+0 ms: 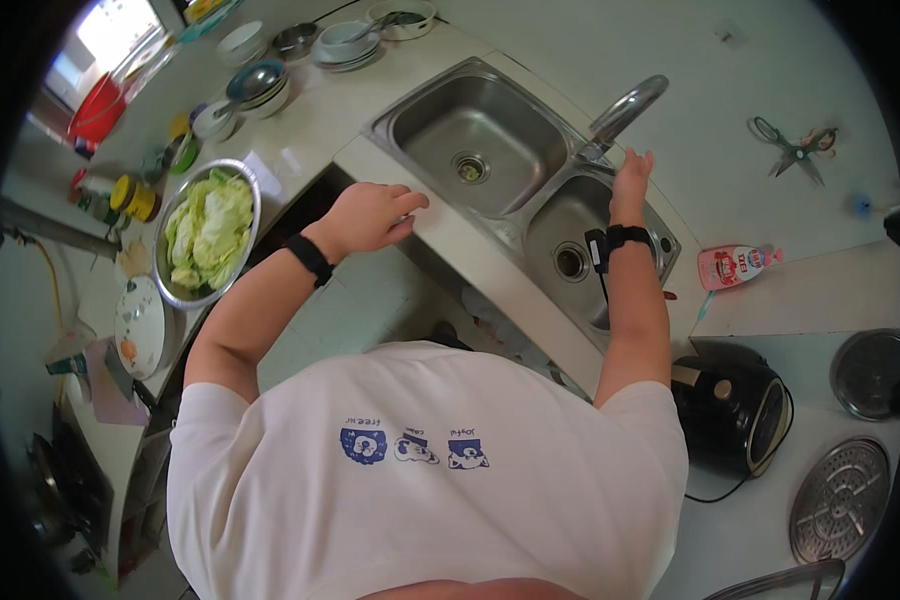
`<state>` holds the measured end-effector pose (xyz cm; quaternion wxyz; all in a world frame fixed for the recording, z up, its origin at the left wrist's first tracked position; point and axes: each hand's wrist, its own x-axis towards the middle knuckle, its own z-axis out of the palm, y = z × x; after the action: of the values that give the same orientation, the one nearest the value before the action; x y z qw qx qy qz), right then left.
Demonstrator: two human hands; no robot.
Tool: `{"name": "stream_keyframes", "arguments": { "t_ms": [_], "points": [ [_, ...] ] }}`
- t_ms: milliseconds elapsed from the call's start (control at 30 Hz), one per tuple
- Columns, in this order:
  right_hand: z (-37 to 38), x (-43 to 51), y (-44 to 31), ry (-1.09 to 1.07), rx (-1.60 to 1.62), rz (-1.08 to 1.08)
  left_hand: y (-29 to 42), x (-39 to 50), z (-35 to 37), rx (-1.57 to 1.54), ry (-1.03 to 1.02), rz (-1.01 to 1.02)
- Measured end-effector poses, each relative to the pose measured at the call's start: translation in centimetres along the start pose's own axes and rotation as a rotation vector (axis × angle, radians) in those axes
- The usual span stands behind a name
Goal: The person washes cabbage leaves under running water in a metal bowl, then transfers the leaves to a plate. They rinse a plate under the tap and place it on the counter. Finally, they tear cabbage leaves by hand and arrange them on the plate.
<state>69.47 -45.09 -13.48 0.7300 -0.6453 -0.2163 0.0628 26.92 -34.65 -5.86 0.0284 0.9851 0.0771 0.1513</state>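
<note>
My left hand [375, 215] hovers at the front edge of the counter, by the larger sink bowl. Its fingers are loosely bent and it holds nothing. My right hand [630, 184] reaches over the smaller bowl, close beside the base of the chrome faucet [621, 116]. Two of its fingertips show apart; whether it touches the faucet lever cannot be made out. The stainless steel double sink [506, 225] has no standing water in view, and some green scraps sit in the larger bowl's drain [470, 169]. Leafy cabbage [208, 229] fills a metal basin [160, 276] left of my left arm.
Stacked bowls [266, 105] and plates [347, 64] line the left counter. Beyond the basin stand a yellow-labelled jar [136, 198] and a white lidded dish [139, 330]. To the right are a pink detergent bottle [731, 266], a black air fryer [720, 416], scissors [799, 150] and a steamer rack [840, 499].
</note>
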Motion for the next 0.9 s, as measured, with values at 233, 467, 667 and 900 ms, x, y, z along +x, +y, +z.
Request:
{"name": "stream_keyframes", "arguments": {
  "t_ms": [233, 467, 667, 900],
  "points": [
    [2.2, 3.0, 5.4, -0.309, -0.386, -0.079, 0.5, 12.8, 5.3, -0.016, -0.122, 0.001],
    [0.3, -1.2, 4.9, -0.309, -0.350, -0.626, 1.1, 22.4, 11.7, -0.217, -0.120, -0.117],
    [0.7, -3.1, 7.4, -0.512, -0.193, -0.075, 2.3, 26.9, 13.3, -0.434, -0.093, -0.204],
    [3.6, -3.4, 5.5, -0.785, 0.034, 0.442, 1.0, 24.7, 13.0, -0.274, -0.115, -0.265]
  ]
}}
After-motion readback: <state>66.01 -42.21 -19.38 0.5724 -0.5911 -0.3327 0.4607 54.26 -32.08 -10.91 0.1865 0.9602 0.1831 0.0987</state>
